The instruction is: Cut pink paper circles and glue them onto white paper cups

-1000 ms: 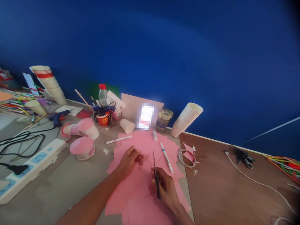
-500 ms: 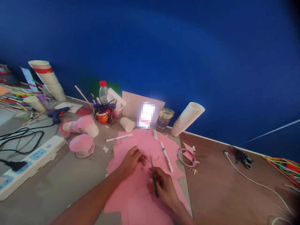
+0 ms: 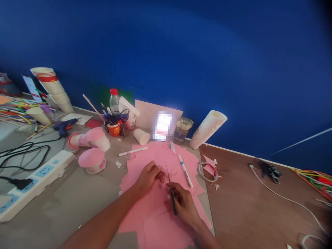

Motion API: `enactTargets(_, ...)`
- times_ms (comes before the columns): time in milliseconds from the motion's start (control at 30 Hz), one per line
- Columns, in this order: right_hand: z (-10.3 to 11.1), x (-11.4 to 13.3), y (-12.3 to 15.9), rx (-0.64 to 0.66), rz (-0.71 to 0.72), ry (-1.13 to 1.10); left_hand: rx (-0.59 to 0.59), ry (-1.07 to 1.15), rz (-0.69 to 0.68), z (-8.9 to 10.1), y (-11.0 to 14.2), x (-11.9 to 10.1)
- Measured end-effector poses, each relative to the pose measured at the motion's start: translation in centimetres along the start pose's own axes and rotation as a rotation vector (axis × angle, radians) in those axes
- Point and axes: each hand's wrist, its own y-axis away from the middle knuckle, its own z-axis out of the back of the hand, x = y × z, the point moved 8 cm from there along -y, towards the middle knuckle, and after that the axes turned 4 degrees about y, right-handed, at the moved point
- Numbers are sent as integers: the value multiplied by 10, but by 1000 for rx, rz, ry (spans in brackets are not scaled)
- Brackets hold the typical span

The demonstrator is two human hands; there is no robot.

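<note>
Right hand (image 3: 183, 202) is clenched around the handles of black scissors (image 3: 172, 197), with the forearm brought in low from 5 o'clock and the wrist bent so that the narrow blades are directed toward 11 o'clock; left hand (image 3: 149, 178) is held just beside them, curled, its forearm reaching in from 7 o'clock, with thumb and fingers drawn together above a layered spread of pink paper (image 3: 155, 221) (whether an edge is actually being pinched cannot be told, pink lying against pink). The scissors are located over the middle of that spread, which is laid at the front of the worktop; the blade tips are kept close to the left fingertips (image 3: 158, 169), so a nick could be caused by any careless closing of the blades or by a sudden turn of the paper. Slippage is also possible, since the loose sheets are not seen to be pinned down; a white marker (image 3: 185, 176) lying at 1 o'clock on the spread could be rolled aside or caught under the blades if the sheets are dragged, and a pink-and-white pen (image 3: 132, 151) is placed at 11 o'clock near the spread's far edge.
</note>
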Motion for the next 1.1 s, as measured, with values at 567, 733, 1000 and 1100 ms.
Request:
enactTargets(567, 4, 11, -2, -12, -27, -16, 17, 16, -3, 0, -2, 5)
enactTargets(733, 4, 10, -2, -21, -32, -19, 19, 7, -4, 0, -2, 5)
enactTargets(1000, 4, 7, -2, -25, -21, -32, 16, 12, 16, -4, 0, 2)
enactTargets(1100, 2, 5, -2, -20, -10, -36, 9, -5, 24, -5, 1, 2)
